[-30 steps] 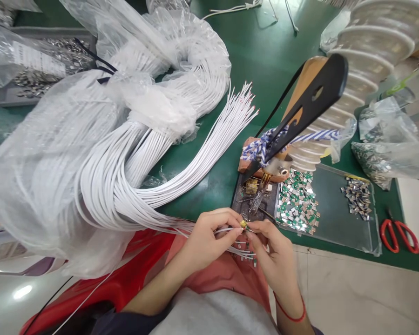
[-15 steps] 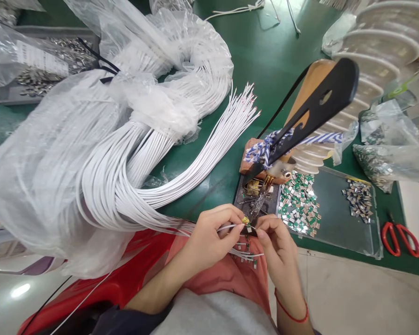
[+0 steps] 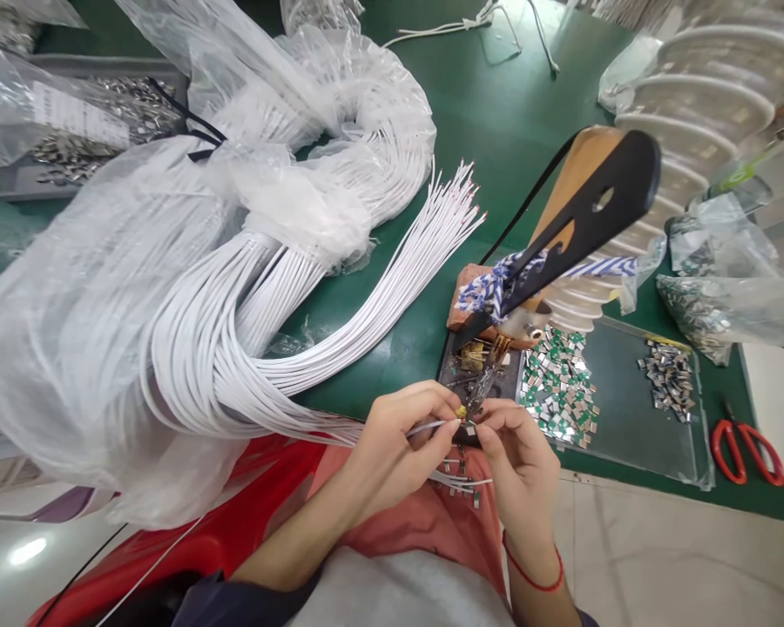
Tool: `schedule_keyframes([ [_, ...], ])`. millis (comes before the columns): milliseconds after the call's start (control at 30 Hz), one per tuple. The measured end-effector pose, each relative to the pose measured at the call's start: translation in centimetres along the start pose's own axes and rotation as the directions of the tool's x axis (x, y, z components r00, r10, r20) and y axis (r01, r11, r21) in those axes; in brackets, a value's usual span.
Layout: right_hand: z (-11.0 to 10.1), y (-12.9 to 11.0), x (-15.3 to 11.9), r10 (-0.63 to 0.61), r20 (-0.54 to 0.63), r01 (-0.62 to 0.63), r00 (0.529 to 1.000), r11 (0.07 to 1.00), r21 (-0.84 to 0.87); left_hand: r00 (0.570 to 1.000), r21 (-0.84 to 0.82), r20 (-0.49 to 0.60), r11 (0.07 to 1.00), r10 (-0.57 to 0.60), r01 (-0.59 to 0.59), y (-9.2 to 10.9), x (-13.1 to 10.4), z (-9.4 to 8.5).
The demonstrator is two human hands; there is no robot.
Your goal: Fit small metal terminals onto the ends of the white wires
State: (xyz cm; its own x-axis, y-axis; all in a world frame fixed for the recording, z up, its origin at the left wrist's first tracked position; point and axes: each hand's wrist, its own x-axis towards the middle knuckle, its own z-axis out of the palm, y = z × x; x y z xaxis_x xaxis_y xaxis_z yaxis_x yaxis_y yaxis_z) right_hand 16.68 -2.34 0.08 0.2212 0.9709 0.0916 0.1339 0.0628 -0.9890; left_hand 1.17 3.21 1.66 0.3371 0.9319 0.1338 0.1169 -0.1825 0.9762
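My left hand (image 3: 398,448) pinches a white cable (image 3: 427,426) between thumb and fingers near its end. A small yellow bit (image 3: 461,411) shows at its fingertips. Close by on the right, my right hand (image 3: 521,457) has thumb and forefinger pinched at the cable's tip; what they hold is too small and covered to name. Just beyond the fingertips is a dark tray (image 3: 454,370) with a metal-tipped tool (image 3: 500,348) over it. Under my hands, several cables with small connectors (image 3: 463,483) lie across my lap.
A big bundle of white cables (image 3: 189,340), partly bagged in plastic, fills the left. A black bar (image 3: 588,213) tied with striped cloth slants above the tray. Green-and-silver connectors (image 3: 558,383), metal shells (image 3: 670,379) and red-handled scissors (image 3: 748,451) lie right. A ribbed hose (image 3: 706,113) hangs behind.
The view has shifted slightly. My right fingertips are a little closer to the left ones at the cable's tip. Both hands keep their pinch.
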Motion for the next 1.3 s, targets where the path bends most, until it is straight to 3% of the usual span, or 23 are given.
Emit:
schedule_keyframes([
  [733,0.0,0.4,0.1,-0.013,0.006,0.013,1.0,0.998,-0.054,1.0,0.001,-0.007,1.0,-0.03,0.03,0.0,-0.3,0.2],
  [1033,0.0,0.3,0.3,-0.043,-0.009,0.042,0.999,0.996,-0.077,0.991,-0.09,-0.05,0.989,-0.124,0.119,0.2,-0.2,0.4],
  [1167,-0.6,0.4,0.0,-0.034,-0.041,0.026,0.999,0.984,-0.175,0.987,-0.114,-0.033,0.982,-0.155,0.15,-0.2,-0.2,0.3],
  [1300,-1.3,0.0,-0.2,-0.002,0.097,0.034,0.995,0.942,-0.335,0.979,-0.135,-0.012,0.97,-0.205,0.202,-0.7,-0.6,0.3],
])
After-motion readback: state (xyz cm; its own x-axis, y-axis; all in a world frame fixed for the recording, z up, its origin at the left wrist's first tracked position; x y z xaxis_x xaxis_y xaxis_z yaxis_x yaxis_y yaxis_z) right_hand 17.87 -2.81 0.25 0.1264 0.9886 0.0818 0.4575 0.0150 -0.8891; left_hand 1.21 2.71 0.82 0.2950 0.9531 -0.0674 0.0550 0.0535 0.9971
